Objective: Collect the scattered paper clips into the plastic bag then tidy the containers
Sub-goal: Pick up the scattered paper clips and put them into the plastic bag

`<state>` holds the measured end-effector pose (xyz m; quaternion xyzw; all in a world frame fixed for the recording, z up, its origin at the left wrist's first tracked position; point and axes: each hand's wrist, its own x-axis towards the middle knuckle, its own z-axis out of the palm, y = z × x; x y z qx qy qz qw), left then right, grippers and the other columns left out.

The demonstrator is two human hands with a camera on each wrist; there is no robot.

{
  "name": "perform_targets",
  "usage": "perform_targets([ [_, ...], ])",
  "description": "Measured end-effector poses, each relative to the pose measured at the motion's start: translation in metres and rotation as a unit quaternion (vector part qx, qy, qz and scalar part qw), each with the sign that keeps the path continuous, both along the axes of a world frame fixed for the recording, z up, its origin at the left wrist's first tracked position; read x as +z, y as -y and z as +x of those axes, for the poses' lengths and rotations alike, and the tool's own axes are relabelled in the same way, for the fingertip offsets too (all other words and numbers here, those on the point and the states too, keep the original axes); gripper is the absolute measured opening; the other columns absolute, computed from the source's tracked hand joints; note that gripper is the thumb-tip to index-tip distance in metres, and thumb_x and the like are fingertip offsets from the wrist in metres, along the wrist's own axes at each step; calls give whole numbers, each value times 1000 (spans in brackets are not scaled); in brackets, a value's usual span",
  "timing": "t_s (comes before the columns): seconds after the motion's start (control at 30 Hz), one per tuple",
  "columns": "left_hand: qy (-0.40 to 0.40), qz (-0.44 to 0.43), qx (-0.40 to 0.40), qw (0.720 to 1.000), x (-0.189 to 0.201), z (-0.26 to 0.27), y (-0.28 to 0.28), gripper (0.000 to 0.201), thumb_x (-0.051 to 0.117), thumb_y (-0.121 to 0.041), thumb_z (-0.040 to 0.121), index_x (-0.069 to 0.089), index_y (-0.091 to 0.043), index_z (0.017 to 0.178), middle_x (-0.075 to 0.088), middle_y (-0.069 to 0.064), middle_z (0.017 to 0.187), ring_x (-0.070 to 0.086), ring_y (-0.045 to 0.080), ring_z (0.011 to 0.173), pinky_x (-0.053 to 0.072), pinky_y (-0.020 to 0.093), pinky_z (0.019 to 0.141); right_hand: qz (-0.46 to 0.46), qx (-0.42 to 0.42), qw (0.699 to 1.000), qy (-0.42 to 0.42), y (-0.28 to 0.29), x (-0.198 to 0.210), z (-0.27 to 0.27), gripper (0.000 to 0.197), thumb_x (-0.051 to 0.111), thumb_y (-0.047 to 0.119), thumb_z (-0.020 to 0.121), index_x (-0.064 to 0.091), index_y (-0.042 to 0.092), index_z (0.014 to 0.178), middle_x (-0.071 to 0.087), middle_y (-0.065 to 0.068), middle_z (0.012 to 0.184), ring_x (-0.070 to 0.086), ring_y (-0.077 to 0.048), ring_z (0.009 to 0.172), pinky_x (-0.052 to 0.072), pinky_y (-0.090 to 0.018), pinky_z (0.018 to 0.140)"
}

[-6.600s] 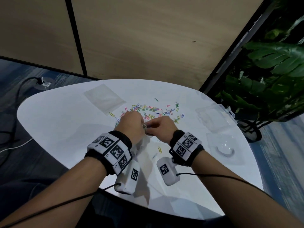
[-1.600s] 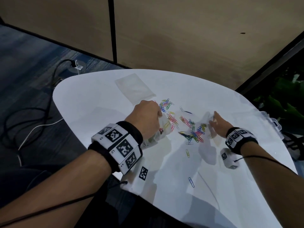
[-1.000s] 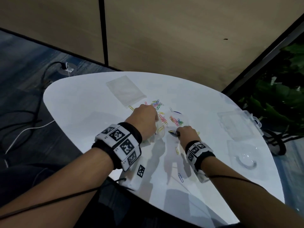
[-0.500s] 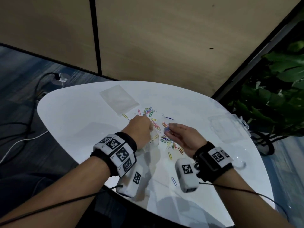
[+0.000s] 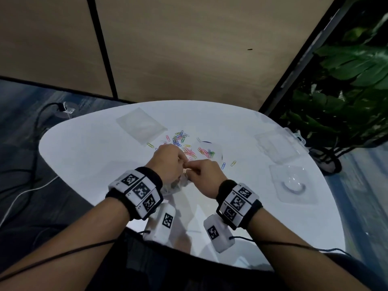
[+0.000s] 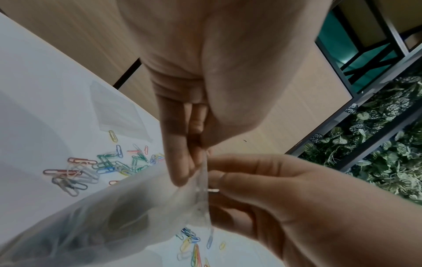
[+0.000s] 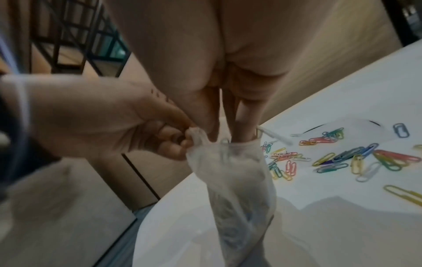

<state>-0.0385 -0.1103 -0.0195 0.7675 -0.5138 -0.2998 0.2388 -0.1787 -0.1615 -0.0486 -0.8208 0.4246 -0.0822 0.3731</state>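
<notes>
A clear plastic bag [image 5: 178,185] with clips inside hangs between my hands over the white table [image 5: 94,156]. My left hand [image 5: 180,162] pinches the bag's rim [image 7: 194,135] and holds it up. My right hand [image 5: 190,168] has its curled fingers [image 7: 242,126] dipped into the bag's mouth. In the left wrist view a white clip end [image 6: 213,190] sticks out between them at the rim. Coloured paper clips [image 5: 182,139] lie scattered beyond the hands, with another cluster [image 5: 206,153] to the right.
A flat empty plastic bag [image 5: 141,124] lies at the back left. Near the right edge stand a clear lidded box [image 5: 277,145] and a clear blister tray [image 5: 291,183]. Two loose clips [image 5: 227,164] lie to the right of my right hand. A leafy plant [image 5: 346,80] stands beyond the table.
My right hand reached to the clips on the right, gathered a bunch and came back to the bag's mouth. The left hand kept hold of the bag.
</notes>
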Motion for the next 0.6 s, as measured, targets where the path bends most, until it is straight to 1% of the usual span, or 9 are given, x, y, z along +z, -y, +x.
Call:
perform_targets([
  [0.07,4,-3,10,1000,1,3,-1,29,53,-6,91,79,-17,96,75,10,96,70,27,93,56,34,89,7,-24,997,70,5,10,-5,30,54,4,90,76,19,104,74,5,86,63,2,74,47,-9,75],
  [0.13,-5,-4,27,1000,0,10,-3,28,52,-7,93,78,-15,100,74,10,101,70,27,97,56,36,93,45,-106,981,159,14,15,-18,26,57,-1,86,76,16,94,76,-5,87,71,-19,81,58,-24,78],
  [0.17,-14,-3,33,999,1,14,-4,27,52,-6,93,77,-14,100,74,11,101,71,28,97,57,37,92,57,-151,974,159,17,12,-28,23,60,0,85,75,16,91,75,-8,85,72,-26,78,61,-31,74],
  [0.23,-30,-4,46,998,3,21,-7,26,52,-5,94,76,-11,100,74,12,99,71,31,96,59,40,89,79,-226,970,45,20,-5,-55,17,71,7,81,71,17,95,73,-8,85,72,-27,72,62,-38,67],
  [0.3,-32,-3,50,998,6,28,-13,25,52,-5,94,76,-10,102,73,13,101,71,32,97,59,41,89,163,-283,938,-112,8,-32,-83,38,84,12,70,62,16,101,66,-8,96,72,-26,72,62,-38,64],
  [0.37,-33,2,50,998,7,32,-17,24,53,-5,94,75,-10,103,72,14,104,71,32,98,59,41,90,259,-310,899,-171,-15,-60,-100,55,88,10,60,56,12,106,61,-11,109,70,-25,78,62,-39,67],
  [0.4,-35,6,50,998,6,33,-20,24,53,-5,94,75,-10,103,72,15,105,71,32,99,59,41,90,269,-315,892,-178,-26,-74,-103,58,87,11,58,56,12,108,61,-11,111,69,-25,82,62,-38,71],
  [0.5,-29,9,58,998,6,40,-28,22,54,-7,95,74,-13,101,72,13,105,72,31,94,59,40,89,155,-346,908,-177,-36,-103,-94,53,84,21,67,57,14,112,64,-9,113,65,-25,100,55,-31,89],
  [0.6,-23,10,64,998,5,48,-33,23,54,-7,94,75,-12,103,72,12,102,72,30,92,60,39,87,73,-389,910,-122,-12,-111,-76,47,79,25,74,59,15,115,68,-12,113,62,-27,107,51,-29,92],
])
